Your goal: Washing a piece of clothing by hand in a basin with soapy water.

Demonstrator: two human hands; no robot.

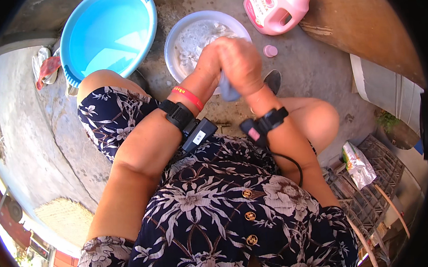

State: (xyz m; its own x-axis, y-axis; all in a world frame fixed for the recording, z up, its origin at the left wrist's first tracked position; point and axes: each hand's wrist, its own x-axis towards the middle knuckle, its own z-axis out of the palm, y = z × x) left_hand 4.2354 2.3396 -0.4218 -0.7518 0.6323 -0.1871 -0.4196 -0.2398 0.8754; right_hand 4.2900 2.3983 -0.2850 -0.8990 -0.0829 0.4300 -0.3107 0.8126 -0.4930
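Above a white basin [180, 36] of sudsy water, left hand [210, 61] and right hand [242, 64] pressed together, both clenched around a grey-blue cloth [228, 89] hanging down between the wrists. Just left of the white basin, a blue basin [147, 21] holding clear water. Beyond, on the concrete ground, a pink detergent jug [277, 7] lying open, its pink cap [270, 51] nearby.

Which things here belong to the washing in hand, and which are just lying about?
In use: left hand, right hand, grey cloth, white basin, pink bottle, its cap, blue basin.
Lying about: black crate, foil packet, straw mat.
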